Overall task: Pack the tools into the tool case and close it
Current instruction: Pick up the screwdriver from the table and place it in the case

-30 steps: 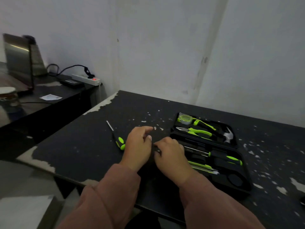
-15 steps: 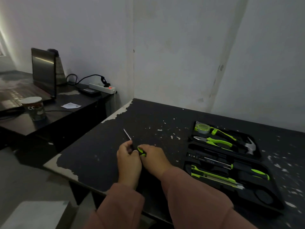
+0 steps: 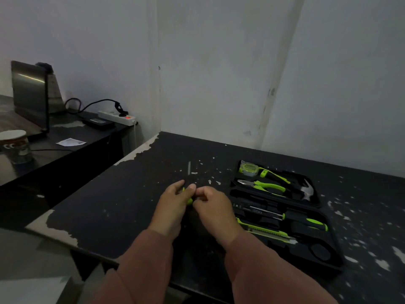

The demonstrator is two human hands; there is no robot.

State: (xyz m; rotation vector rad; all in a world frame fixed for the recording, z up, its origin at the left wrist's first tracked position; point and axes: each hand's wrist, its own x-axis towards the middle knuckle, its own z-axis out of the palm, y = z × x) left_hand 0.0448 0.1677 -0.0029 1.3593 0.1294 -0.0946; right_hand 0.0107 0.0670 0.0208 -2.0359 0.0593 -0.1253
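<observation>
- Brown-pink sleeves come up from the bottom edge, and both hands meet on the black table [image 3: 109,207], just left of the tool case [image 3: 328,257].
- The left hand [image 3: 173,207] is curled around the green and black handle of a screwdriver [image 3: 189,170]. Its thin metal tip pokes out past the fingers, pointing away from the person.
- The right hand [image 3: 213,207] is curled too, and its fingertips touch the same handle.
- The tool case lies open and flat. In the near half are a green knife [image 3: 263,230] and another screwdriver [image 3: 306,222].
- In the far half of the case are pliers [image 3: 263,185], a hammer [image 3: 306,191] and a green tape measure [image 3: 248,167].
- The table top is dark, with many white chips where the paint has come off. Its left edge is peeled bare.
- Far to the left of the case stands a second dark desk. On it are a cup [image 3: 15,145] with the letters "CC", a slip of paper [image 3: 70,142] with print too small to read, and a laptop [image 3: 29,95].
- Farther back on that desk are a white power strip [image 3: 116,117] with a red light and a black cable.
- Behind the case are plain grey-white walls with some marks.
</observation>
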